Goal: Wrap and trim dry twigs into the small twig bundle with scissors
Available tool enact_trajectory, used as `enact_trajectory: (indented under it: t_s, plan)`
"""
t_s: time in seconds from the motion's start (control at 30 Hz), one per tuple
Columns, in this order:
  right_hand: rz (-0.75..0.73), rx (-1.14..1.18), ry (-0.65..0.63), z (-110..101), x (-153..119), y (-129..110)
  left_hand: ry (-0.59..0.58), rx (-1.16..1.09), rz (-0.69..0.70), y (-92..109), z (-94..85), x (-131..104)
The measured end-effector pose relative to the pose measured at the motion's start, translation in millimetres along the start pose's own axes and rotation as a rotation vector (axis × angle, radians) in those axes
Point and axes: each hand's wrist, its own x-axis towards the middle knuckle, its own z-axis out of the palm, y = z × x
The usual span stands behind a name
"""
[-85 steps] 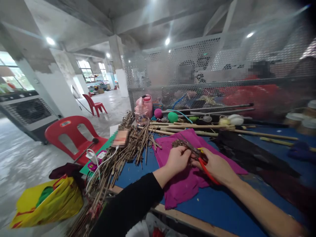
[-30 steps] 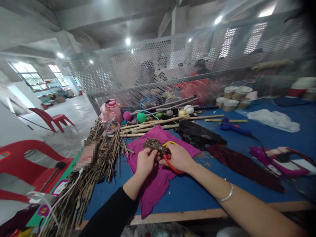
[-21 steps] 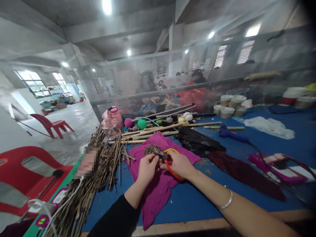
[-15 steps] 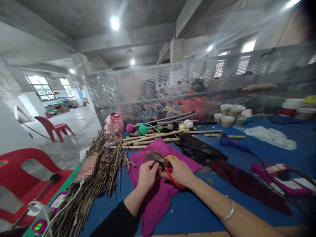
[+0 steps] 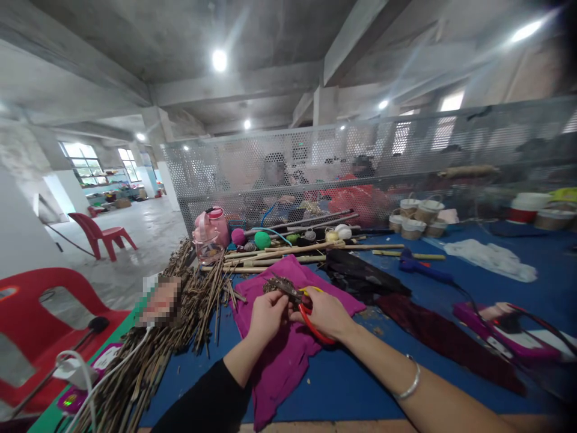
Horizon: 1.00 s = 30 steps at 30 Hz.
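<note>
My right hand (image 5: 322,313) is closed round scissors (image 5: 319,329) with red and yellow handles; the blades point up and left over a small heap of brown twig pieces (image 5: 273,282). Close beside it, my left hand (image 5: 269,314) has its thumb and fingers pinched together near the blades; what lies between the fingertips is too small to make out. Both hands are above a magenta cloth (image 5: 288,385) spread on the blue table (image 5: 342,394).
Long dry stems (image 5: 148,355) are piled at the left. Behind the cloth are bamboo sticks (image 5: 288,260), yarn balls (image 5: 262,240) and a pink jug (image 5: 210,234). Dark cloth (image 5: 365,273) and a blue glue gun (image 5: 424,268) lie right. People sit behind the mesh screen.
The view has shifted slightly, moving the background lower in the picture. Both hands stay close together over the cloth, with the scissors still in my right hand.
</note>
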Motion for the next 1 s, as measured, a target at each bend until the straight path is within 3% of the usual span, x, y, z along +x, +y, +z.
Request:
enact_trajectory:
  t_s: [0.53,1.0]
  plan:
    - [0.009,-0.091,-0.001,4.1,0.7,1.8,0.031,0.058,-0.059,-3.5,-1.3,2.2]
    - [-0.043,-0.035,0.037,2.9,-0.7,0.7,-0.018,-0.147,-0.072,-7.9,1.6,5.7]
